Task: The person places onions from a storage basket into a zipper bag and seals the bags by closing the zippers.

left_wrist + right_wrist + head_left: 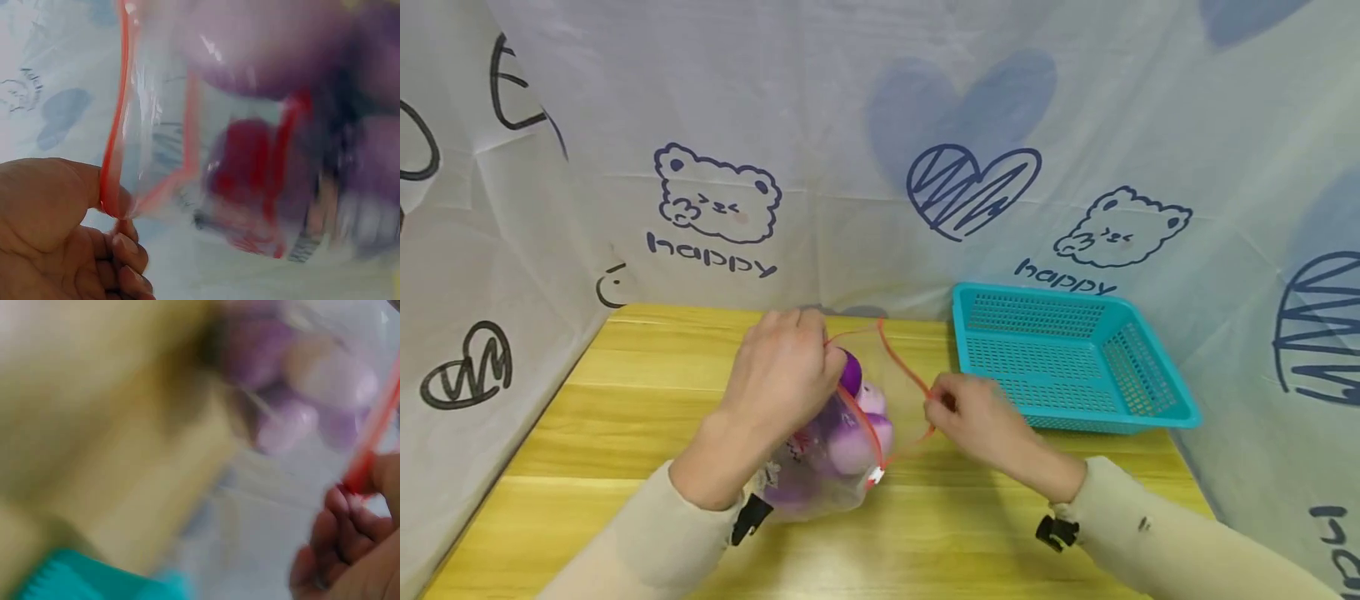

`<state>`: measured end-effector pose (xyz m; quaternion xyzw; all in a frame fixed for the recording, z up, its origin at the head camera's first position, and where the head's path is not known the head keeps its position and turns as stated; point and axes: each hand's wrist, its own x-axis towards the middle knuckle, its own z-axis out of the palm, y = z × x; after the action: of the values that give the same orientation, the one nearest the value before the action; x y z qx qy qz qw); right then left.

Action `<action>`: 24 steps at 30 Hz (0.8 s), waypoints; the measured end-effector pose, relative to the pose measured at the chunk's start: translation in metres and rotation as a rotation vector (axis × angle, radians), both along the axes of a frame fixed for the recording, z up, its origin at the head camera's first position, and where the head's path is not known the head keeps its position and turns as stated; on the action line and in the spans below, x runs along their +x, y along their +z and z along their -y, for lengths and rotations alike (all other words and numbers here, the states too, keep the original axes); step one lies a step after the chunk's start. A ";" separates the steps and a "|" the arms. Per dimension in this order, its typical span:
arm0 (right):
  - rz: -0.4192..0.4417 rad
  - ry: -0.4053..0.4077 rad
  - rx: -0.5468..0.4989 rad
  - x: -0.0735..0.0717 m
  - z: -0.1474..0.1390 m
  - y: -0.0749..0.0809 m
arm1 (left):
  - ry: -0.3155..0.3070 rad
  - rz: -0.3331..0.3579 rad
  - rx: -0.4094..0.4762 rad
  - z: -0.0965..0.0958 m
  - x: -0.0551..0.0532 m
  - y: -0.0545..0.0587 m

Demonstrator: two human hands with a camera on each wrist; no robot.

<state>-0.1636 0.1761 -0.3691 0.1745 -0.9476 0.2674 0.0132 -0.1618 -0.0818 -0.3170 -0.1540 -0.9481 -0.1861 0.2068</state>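
A clear zip bag (823,502) with an orange-red zip edge (863,423) hangs close over the table, its mouth spread wide. Rounded purple and pale lilac items (854,450) fill its lower part; their kind is blurred. My left hand (784,367) pinches the zip edge at the mouth's left end, thumb against finger in the left wrist view (62,231). Opposite it, my right hand (976,412) pinches the other side of the edge, also seen in the right wrist view near the red strip (375,434). A white slider (876,476) sits at the near corner.
A turquoise plastic basket (1078,421) with perforated sides stands at the back right of the wood-grain table (625,400), just beyond my right hand. White cloth (842,208) printed with bears and hearts rises behind the table and along both sides.
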 end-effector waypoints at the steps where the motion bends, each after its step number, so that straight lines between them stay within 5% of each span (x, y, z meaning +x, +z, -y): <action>1: -0.069 -0.018 -0.029 -0.004 0.003 0.010 | 0.020 0.041 -0.003 0.001 0.005 0.006; 5: -0.299 -0.042 -0.085 -0.020 0.011 0.052 | 0.038 0.148 -0.031 0.000 0.030 0.026; 9: -0.235 0.065 0.004 -0.032 0.015 0.073 | -0.010 0.175 -0.057 -0.002 0.038 0.028; 14: -0.138 0.148 0.075 -0.041 0.019 0.069 | -0.035 0.121 -0.018 0.016 0.011 0.016; 18: -0.139 0.121 0.038 -0.037 0.018 0.065 | -0.186 0.084 -0.069 0.033 -0.020 0.009; 21: -0.118 0.042 0.008 -0.026 0.010 0.065 | -0.278 0.105 -0.126 0.039 -0.034 0.006; 24: -0.052 -0.024 0.023 0.001 -0.004 0.068 | -0.297 0.110 -0.151 0.040 -0.037 0.006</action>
<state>-0.1627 0.1800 -0.3014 0.1703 -0.9520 0.2515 0.0392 -0.1991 -0.1219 -0.3114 -0.2972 -0.9361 -0.1509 0.1126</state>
